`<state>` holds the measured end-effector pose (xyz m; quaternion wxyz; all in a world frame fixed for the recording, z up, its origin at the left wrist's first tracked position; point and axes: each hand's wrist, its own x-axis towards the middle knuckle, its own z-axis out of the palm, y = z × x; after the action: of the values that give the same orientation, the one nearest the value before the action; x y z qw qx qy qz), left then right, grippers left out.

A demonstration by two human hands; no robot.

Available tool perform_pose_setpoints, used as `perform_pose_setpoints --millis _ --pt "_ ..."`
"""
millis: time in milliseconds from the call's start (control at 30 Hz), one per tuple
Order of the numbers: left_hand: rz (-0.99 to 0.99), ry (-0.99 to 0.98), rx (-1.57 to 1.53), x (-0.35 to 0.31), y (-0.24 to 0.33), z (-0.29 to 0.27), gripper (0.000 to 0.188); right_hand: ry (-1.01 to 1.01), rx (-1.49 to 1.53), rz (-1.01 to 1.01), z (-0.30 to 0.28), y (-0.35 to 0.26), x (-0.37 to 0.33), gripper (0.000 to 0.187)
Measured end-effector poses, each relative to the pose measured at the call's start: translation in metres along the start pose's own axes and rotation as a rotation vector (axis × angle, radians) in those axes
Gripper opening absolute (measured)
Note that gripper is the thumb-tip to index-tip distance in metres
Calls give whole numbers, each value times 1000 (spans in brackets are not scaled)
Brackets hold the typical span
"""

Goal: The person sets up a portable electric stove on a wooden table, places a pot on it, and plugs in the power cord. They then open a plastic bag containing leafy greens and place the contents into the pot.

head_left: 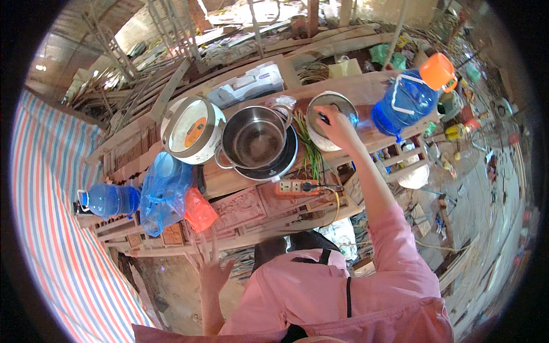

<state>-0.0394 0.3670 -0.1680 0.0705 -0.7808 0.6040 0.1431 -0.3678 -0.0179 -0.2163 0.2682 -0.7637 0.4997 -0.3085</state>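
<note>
Left edge of the wooden counter (240, 206): blue water bottle (108, 200), blue plastic bag (163, 191), red bag (199, 210); left hand (213, 273) hangs below the front edge, fingers spread, touching nothing. Middle: rice cooker (191, 130), steel pot (254, 137) on a hotplate (283, 163). Right end: right hand (337, 127) pinches the knob of a glass lid (331, 108), just beside a big blue jug (409, 100).
</note>
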Motion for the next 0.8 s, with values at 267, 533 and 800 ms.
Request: perform_pose_setpoints --millis 267,533,800 --pt "-398 -276 -158 -67 -1 35 78 -366 -268 147 106 77 137 37" --pt "-493 -342 -249 -98 -3 53 72 -346 -412 89 160 94 177 30" --pt "-468 -302 -277 -100 -15 62 69 -257 -455 209 166 90 198 33"
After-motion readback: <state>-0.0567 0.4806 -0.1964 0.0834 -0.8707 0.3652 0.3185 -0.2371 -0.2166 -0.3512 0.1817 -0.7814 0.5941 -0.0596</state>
